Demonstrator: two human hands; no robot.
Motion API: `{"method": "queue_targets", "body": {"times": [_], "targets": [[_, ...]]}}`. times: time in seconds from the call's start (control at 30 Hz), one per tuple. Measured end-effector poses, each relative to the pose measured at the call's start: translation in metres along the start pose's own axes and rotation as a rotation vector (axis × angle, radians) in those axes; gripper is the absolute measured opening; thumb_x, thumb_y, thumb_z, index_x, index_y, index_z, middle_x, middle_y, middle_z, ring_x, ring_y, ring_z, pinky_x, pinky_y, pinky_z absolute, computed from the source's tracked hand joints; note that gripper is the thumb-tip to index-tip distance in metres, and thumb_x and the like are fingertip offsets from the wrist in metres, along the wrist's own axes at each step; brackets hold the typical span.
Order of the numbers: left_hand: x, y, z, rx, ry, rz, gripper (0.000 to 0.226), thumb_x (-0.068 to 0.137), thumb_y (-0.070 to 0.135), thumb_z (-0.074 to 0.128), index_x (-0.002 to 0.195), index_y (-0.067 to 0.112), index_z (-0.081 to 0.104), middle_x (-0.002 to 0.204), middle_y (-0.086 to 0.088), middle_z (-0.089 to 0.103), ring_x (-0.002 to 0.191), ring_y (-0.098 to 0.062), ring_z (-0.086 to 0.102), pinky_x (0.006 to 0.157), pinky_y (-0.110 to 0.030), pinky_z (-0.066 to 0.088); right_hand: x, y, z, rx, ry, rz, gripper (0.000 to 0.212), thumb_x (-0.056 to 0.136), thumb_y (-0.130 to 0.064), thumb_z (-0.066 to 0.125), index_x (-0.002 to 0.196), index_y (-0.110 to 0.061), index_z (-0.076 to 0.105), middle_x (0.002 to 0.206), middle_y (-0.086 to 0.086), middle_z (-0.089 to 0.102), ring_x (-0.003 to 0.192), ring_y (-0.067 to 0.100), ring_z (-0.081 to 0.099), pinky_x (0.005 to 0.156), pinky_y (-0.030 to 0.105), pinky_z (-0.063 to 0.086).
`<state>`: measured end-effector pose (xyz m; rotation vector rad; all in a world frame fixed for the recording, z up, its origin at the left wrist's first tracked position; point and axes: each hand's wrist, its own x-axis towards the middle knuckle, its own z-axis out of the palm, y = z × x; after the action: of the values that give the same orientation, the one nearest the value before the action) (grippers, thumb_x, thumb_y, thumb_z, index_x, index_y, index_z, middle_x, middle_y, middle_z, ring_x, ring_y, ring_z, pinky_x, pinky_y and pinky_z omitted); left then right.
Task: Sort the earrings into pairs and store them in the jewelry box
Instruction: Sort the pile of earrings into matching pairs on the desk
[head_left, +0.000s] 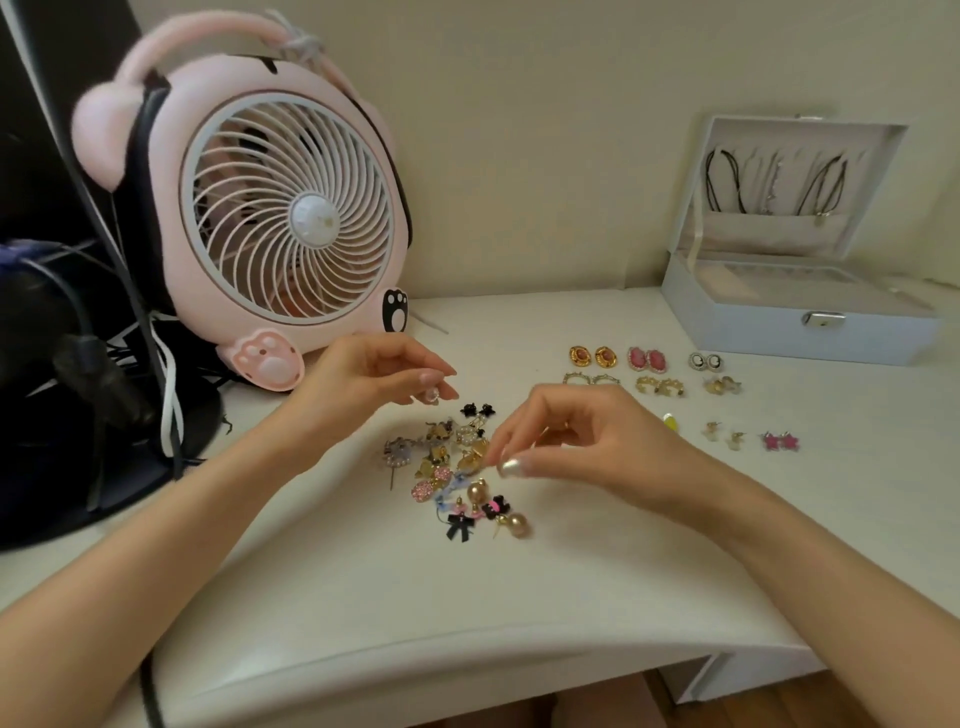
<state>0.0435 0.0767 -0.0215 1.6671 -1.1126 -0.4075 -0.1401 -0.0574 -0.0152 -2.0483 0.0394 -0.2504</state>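
A heap of mixed earrings (457, 467) lies on the white table, in front of me. My left hand (363, 379) hovers above its far left side and pinches a small pale earring (432, 396) between thumb and fingertips. My right hand (576, 441) is over the heap's right side, fingertips pinched at a gold earring (475, 457) that still touches the heap. Sorted pairs lie in rows to the right: gold-and-red ovals (592, 356), pink ovals (647, 359), pink stars (780, 441). The open pale-blue jewelry box (800, 332) stands at the far right.
A pink paw-themed desk fan (280, 208) stands at the back left, close to my left hand. Dark cables and a black object (98, 374) crowd the left edge. Necklaces (779, 182) hang inside the box lid. The table's front edge runs just below my forearms.
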Motion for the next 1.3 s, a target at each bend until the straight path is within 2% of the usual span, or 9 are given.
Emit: {"method": "queue_targets", "body": {"times": [0.1,0.17,0.33,0.57,0.67,0.87,1.03,1.17,1.3], "targets": [[0.000,0.013,0.009,-0.002,-0.067,0.014,0.011,0.084,0.009,0.062,0.092,0.010,0.068,0.084,-0.004,0.074,0.078,-0.012,0.065,0.068,-0.013,0.050,-0.005,0.004,-0.010,0.176,0.123,0.011,0.006,0.083,0.001,0.064,0.081,-0.002,0.059,0.085,0.012,0.073,0.081,0.018,0.069,0.075,0.026,0.055],[-0.001,0.023,0.018,-0.002,-0.125,0.027,0.010,0.084,0.007,0.061,0.091,0.009,0.068,0.083,-0.005,0.074,0.075,-0.012,0.065,0.067,-0.014,0.051,-0.009,0.008,-0.017,0.205,0.184,0.039,0.005,0.084,0.004,0.061,0.083,0.000,0.058,0.079,0.011,0.072,0.073,0.016,0.067,0.068,0.022,0.054],[0.001,0.039,0.050,0.003,-0.251,0.027,0.008,0.084,0.004,0.063,0.092,0.005,0.065,0.085,-0.011,0.073,0.073,-0.013,0.068,0.066,-0.017,0.052,-0.023,0.020,-0.036,0.157,0.260,0.144,0.020,0.084,0.004,0.061,0.094,-0.010,0.070,0.076,0.006,0.072,0.071,0.013,0.066,0.066,0.019,0.053],[0.006,0.042,0.104,0.234,-0.366,0.111,0.009,0.082,0.003,0.066,0.088,0.010,0.065,0.079,-0.008,0.072,0.073,-0.014,0.069,0.078,-0.029,0.055,-0.061,0.028,-0.058,0.094,0.401,0.311,0.014,0.073,0.011,0.070,0.081,-0.001,0.072,0.067,0.008,0.070,0.062,0.013,0.068,0.060,0.017,0.053],[0.010,0.044,0.117,0.315,-0.367,0.126,0.013,0.079,0.005,0.068,0.087,0.014,0.064,0.077,-0.004,0.072,0.073,-0.014,0.069,0.079,-0.026,0.052,-0.071,0.031,-0.060,0.002,0.428,0.343,0.016,0.069,0.009,0.074,0.078,-0.004,0.074,0.068,0.009,0.070,0.063,0.012,0.067,0.060,0.015,0.052],[0.012,0.042,0.118,0.412,-0.425,0.074,0.011,0.077,0.008,0.070,0.082,0.016,0.065,0.073,0.005,0.069,0.069,-0.009,0.068,0.073,-0.021,0.049,-0.069,0.035,-0.047,0.003,0.402,0.334,0.015,0.071,0.009,0.073,0.072,-0.005,0.071,0.063,0.006,0.069,0.061,0.016,0.069,0.064,0.020,0.056],[0.014,0.039,0.116,0.487,-0.457,0.104,0.010,0.077,0.013,0.072,0.082,0.019,0.066,0.077,0.005,0.069,0.068,-0.004,0.062,0.069,-0.018,0.046,-0.060,0.040,-0.043,-0.239,0.460,0.311,0.022,0.069,-0.001,0.077,0.065,-0.021,0.069,0.070,-0.003,0.069,0.064,0.001,0.061,0.063,0.012,0.047],[0.018,0.036,0.127,0.471,-0.434,0.166,0.011,0.078,0.012,0.071,0.081,0.020,0.064,0.080,0.001,0.068,0.067,0.001,0.054,0.065,-0.012,0.041,-0.062,0.045,-0.046,-0.250,0.507,0.314,0.013,0.069,-0.003,0.077,0.066,-0.013,0.069,0.068,0.000,0.071,0.062,0.001,0.062,0.066,0.014,0.048],[0.023,0.036,0.138,0.465,-0.406,0.216,0.009,0.078,0.009,0.070,0.084,0.014,0.065,0.081,0.000,0.067,0.067,0.000,0.053,0.064,-0.011,0.040,-0.066,0.049,-0.050,-0.338,0.575,0.329,0.013,0.068,-0.005,0.078,0.064,-0.009,0.066,0.062,-0.006,0.067,0.056,-0.001,0.056,0.057,0.006,0.041]]}}
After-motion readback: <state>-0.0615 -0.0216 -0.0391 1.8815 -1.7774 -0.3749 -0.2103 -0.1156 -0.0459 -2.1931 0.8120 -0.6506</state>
